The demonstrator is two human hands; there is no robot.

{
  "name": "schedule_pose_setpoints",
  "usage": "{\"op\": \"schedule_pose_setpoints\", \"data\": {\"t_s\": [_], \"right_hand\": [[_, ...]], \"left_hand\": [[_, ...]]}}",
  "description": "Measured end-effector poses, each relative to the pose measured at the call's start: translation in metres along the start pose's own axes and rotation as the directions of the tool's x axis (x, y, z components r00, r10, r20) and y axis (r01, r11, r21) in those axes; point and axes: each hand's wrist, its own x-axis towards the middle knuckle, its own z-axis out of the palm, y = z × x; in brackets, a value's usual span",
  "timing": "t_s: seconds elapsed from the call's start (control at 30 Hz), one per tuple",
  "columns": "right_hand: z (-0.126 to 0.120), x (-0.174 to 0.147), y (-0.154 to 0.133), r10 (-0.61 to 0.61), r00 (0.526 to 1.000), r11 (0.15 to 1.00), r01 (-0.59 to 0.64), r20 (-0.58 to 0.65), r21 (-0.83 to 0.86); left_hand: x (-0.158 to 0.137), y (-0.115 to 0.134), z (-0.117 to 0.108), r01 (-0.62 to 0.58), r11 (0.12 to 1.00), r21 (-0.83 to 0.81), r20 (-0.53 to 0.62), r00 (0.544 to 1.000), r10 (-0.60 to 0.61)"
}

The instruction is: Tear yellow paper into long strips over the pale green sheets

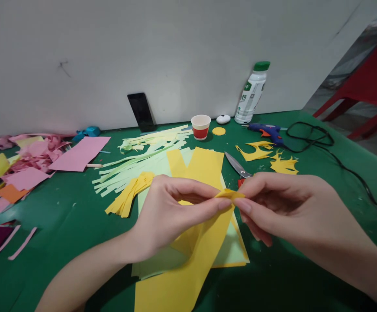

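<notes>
Between thumb and fingers, my left hand pinches a small folded piece of yellow paper. My right hand pinches the same piece from the other side, so the fingertips of both hands nearly meet. Below them lie larger yellow paper sheets on top of light green sheets. Scissors with red handles lie just beyond my right hand, their handles partly hidden. To the left of my left hand is a bundle of yellow paper strips.
Light green fringed strips, a paper cup, a phone and a bottle stand or lie toward the wall. A blue glue gun trails a black cord. Yellow scraps lie right; pink paper lies left.
</notes>
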Motion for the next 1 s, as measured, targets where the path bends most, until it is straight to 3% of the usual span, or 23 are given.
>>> {"op": "schedule_pose_setpoints", "data": {"t_s": [0.1,0.3,0.73,1.0], "right_hand": [[-0.0006,-0.0008,0.0003,0.100,0.995,0.990,-0.102,0.017,0.102],[-0.0044,0.0011,0.0042,0.086,0.990,0.972,-0.107,0.110,0.210],[-0.0036,0.0026,0.0028,0.039,0.994,0.986,-0.055,0.102,0.156],[-0.0017,0.0024,0.0031,0.128,0.986,0.964,-0.150,0.107,0.221]], "left_hand": [[0.0000,-0.0002,-0.0003,0.011,1.000,-0.009,0.006,1.000,-0.011],[-0.0003,-0.0004,-0.0009,0.047,0.996,-0.073,0.031,0.998,-0.045],[0.0010,-0.0023,-0.0012,0.063,0.991,-0.119,0.049,0.997,-0.058],[0.0014,-0.0034,-0.0009,0.079,0.987,-0.140,0.053,0.996,-0.072]]}}
